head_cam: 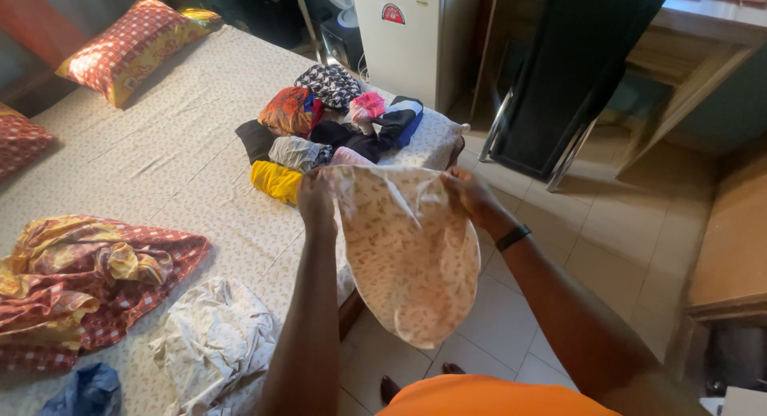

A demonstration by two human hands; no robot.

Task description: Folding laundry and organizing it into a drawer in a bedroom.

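We hold a pale patterned cloth (407, 248) up by its top edge, off the corner of the bed (160, 152) and over the tiled floor (607, 232). Our left hand (315, 199) is pinched shut on the top corner at about ten o'clock of the cloth; our right hand (471, 194), with a dark band (512, 237) at the wrist, grips the opposite top corner at about two o'clock. The cloth hangs slack between them, bellying down to a rounded bottom at six o'clock.

We judge this to be the opening-out step of folding: the piece is lifted and spread, not yet creased. The next move, as we read it, calls for pulling the top edge taut and bringing the corners together evenly, or laying it flat on the bed.

At twelve o'clock of the cloth, just beyond our hands, sits a heap of rolled clothes (335, 120), among them yellow, grey, orange and black pieces. At eight o'clock lie a crumpled white sheet (212, 340) and a red and yellow sheet (80, 280); a blue bit (84, 392) lies at the near edge. A red pillow (128, 45) rests far at eleven. A white fridge (399, 37) and a dark chair (559, 81) stand off at one o'clock. The heap leaves little bare bed near our hands.
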